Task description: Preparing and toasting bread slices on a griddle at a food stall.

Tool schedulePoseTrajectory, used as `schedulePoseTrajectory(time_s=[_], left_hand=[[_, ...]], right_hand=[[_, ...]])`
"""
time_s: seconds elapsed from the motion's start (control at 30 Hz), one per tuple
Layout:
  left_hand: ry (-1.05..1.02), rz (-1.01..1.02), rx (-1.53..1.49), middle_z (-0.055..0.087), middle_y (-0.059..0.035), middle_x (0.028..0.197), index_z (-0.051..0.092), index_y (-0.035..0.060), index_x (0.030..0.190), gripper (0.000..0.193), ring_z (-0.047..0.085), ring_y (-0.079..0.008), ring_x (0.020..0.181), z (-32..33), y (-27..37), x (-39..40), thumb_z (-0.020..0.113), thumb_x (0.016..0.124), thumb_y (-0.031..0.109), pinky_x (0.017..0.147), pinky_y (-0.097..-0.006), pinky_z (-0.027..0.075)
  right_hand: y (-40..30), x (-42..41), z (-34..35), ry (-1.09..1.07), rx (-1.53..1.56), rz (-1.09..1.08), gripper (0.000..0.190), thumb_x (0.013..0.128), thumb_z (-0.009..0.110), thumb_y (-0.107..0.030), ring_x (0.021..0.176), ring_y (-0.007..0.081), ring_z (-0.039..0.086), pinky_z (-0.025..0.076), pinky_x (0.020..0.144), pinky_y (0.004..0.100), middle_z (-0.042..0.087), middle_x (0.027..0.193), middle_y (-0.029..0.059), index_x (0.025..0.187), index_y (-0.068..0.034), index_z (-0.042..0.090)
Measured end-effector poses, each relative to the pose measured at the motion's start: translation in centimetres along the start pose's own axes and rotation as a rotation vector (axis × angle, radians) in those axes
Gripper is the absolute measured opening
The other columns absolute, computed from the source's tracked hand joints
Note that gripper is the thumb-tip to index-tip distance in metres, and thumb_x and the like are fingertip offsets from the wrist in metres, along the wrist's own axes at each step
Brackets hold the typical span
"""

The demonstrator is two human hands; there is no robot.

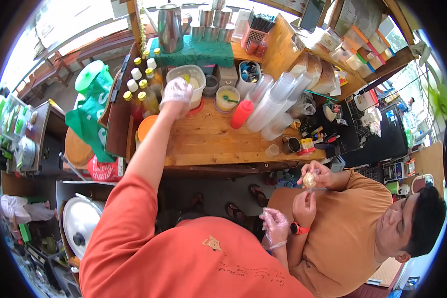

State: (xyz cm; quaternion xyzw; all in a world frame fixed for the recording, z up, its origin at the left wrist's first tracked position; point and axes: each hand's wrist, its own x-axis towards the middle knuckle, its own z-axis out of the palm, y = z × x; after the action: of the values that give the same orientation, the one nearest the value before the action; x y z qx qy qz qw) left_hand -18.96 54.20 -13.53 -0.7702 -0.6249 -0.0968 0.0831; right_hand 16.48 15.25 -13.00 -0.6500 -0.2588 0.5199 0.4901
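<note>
In a clear plastic glove, my left hand (177,93) is over the near left rim of a white plastic tub (198,98) on the wooden counter (205,145). A yellow-green handle (187,78) stands in the tub beside my fingers. Whether those fingers grip anything is hidden. My right hand (276,227), also gloved, is held low by my right side with its fingers curled; I cannot make out anything in it. Close to it, a co-worker's hands (308,205) hold a small beige item in clear plastic (310,179).
Yellow- and white-capped bottles (143,97) stand left of the tub. To its right are a small tub with a green spoon (226,99), a red squeeze bottle (242,114) and stacked plastic cups (273,100). An orange lid (148,126) lies near my left forearm. A co-worker (342,223) is at my right.
</note>
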Motion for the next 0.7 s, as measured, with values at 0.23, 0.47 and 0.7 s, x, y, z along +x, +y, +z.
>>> schedulePoseTrajectory(time_s=[0.23, 0.47, 0.7], left_hand=[[-0.303, -0.503, -0.355, 0.061, -0.0189, 0.13, 0.069, 0.0056, 0.116, 0.036, 0.058, -0.03, 0.123, 15.2, -3.0, 14.5, 0.06, 0.083, 0.017, 0.101, -0.0419, 0.048], [-0.118, -0.636, -0.338, 0.057, -0.0197, 0.135, 0.061, 0.0052, 0.127, 0.044, 0.055, -0.0347, 0.125, 30.3, -13.8, 19.5, 0.06, 0.086, 0.022, 0.105, -0.0478, 0.045], [-0.407, -0.435, -0.204, 0.061, -0.0166, 0.131, 0.064, 0.0063, 0.123, 0.043, 0.058, -0.0324, 0.122, 23.8, -6.7, 15.9, 0.054, 0.09, 0.032, 0.099, -0.0455, 0.047]], right_hand=[[-0.1, -1.4, -0.3, 0.2, -0.011, 0.12, 0.017, 0.091, 0.065, -0.004, 0.056, 0.0051, 0.054, 0.044, 0.05, 0.0191, 0.07, 0.083, 0.0095, 0.107, 0.001, 0.067], [0.0, -2.0, -1.2, 0.172, 0.121, 0.146, 0.016, 0.092, 0.066, -0.006, 0.057, 0.005, 0.054, 0.044, 0.051, 0.0193, 0.07, 0.084, 0.0096, 0.107, 0.0, 0.068], [1.0, -1.6, -0.2, 0.203, 0.106, 0.167, 0.017, 0.093, 0.064, -0.011, 0.061, 0.0037, 0.054, 0.043, 0.053, 0.0187, 0.07, 0.084, 0.0054, 0.107, -0.002, 0.068]])
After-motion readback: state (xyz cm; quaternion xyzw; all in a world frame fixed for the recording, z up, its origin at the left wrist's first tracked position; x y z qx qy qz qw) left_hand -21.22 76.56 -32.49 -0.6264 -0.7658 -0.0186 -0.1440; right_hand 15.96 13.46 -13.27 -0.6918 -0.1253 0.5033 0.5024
